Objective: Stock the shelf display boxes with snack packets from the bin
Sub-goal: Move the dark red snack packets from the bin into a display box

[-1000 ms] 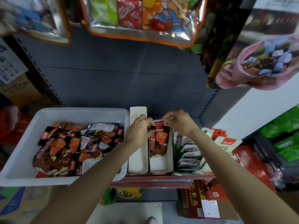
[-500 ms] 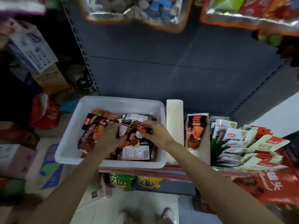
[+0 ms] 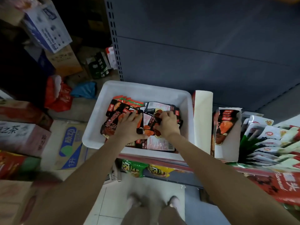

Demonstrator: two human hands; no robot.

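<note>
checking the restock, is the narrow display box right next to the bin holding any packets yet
No, the narrow display box beside the white bin shows only its bare pale inside.

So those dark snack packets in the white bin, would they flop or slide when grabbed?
Probably floppy: the snack packets look like thin flat pouches lying overlapped. Their glossy film may slip, so both the left hand and right hand gather them. Likely light.

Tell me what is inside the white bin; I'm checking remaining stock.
The white bin holds a loose pile of dark red-and-black snack packets, some face down. The left hand and right hand cover the middle; lower layers are hidden.
</note>
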